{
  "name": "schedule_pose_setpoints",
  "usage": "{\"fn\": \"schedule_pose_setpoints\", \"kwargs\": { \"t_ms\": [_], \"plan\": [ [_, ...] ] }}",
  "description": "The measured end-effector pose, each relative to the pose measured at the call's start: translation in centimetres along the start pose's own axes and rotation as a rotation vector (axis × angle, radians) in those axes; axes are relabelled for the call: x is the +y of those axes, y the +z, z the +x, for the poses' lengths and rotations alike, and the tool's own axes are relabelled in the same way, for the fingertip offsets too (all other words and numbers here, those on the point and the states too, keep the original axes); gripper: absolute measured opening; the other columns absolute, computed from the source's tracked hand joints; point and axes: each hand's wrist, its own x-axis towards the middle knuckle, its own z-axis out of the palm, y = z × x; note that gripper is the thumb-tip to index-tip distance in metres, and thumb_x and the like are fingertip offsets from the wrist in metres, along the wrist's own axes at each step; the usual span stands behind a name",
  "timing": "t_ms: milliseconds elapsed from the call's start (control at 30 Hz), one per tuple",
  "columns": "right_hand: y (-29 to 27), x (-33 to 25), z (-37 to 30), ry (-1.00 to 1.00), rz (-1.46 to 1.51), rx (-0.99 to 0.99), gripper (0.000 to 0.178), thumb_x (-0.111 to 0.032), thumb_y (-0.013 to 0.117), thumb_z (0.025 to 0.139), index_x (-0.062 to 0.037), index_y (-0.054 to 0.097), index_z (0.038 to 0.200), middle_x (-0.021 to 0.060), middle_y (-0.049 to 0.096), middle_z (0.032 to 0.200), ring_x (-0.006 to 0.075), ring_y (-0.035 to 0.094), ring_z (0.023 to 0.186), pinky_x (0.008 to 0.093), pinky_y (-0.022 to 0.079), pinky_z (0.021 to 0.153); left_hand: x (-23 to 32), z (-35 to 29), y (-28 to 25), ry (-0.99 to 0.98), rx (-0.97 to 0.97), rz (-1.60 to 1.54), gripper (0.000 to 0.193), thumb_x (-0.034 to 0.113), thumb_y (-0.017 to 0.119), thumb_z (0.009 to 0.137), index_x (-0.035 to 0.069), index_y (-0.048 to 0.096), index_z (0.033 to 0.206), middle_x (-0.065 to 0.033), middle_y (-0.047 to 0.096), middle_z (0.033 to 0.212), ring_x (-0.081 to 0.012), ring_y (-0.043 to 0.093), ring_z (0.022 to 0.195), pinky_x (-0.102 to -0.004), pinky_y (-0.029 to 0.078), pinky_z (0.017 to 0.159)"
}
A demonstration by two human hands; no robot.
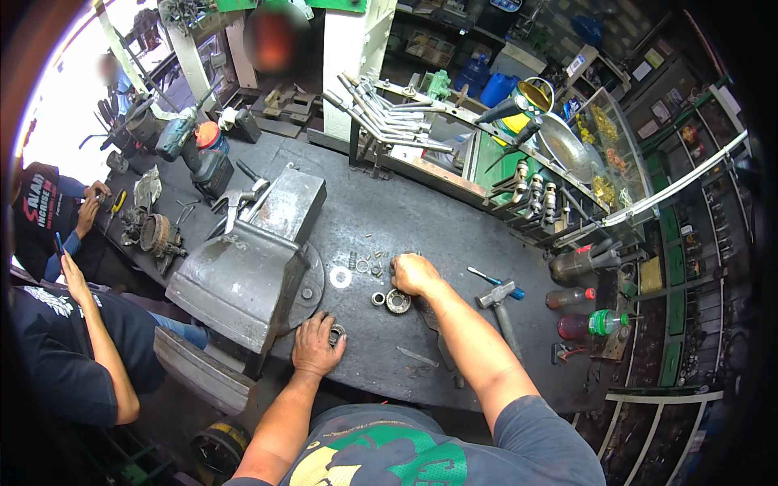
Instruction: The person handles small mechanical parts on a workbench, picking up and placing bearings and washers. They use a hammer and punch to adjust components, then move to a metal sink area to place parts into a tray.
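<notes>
A vise (235, 263) is taken as the reference point on the dark bench (454, 223). To its right, separate metal parts are noted: a flat pale washer (341, 277) nearest its round base, a dark coil spring (352, 261) just beyond, then a small collar (378, 299) and a larger bearing ring (398, 301). The left hand (314, 346) is set down near the vise's front right, fingers spread, with a metal ring (336, 334) at its thumb side; whether it is gripped cannot be told. The right hand (415, 274) is placed farther right, fingers curled downward; whatever may be pinched is hidden. A hammer (506, 318) is found well right of the vise, unheld. The parts are judged separated and laid out; no joined assembly is observed, so fitting is judged outstanding.
</notes>
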Motion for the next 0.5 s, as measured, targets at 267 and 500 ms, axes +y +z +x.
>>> {"fn": "schedule_pose_setpoints", "kwargs": {
  "t_ms": [267,500],
  "plan": [
    [-0.7,2.1,1.6,-0.027,0.141,0.278,0.034,-0.006,0.062,0.088,0.0015,0.075,0.118,0.0295,0.074,0.122,0.0444,0.07,0.12,0.0498,0.056,0.105,0.2,0.1,0.0,0.012,0.002,0.004,0.057,0.036,0.082,0.085,0.009,0.065,0.132,-0.0148,0.061,0.141,-0.0373,0.06,0.123,-0.0532,0.049,0.104],
    [-2.0,-0.1,0.7,-0.183,0.074,0.198,0.037,-0.005,0.053,0.097,-0.0045,0.076,0.126,0.0231,0.072,0.129,0.0422,0.068,0.126,0.0478,0.056,0.108,0.1,0.0,-0.1,0.001,-0.014,-0.002,0.058,0.036,0.083,0.084,0.009,0.065,0.132,-0.015,0.061,0.141,-0.0374,0.06,0.124,-0.0537,0.048,0.104]
  ]
}}
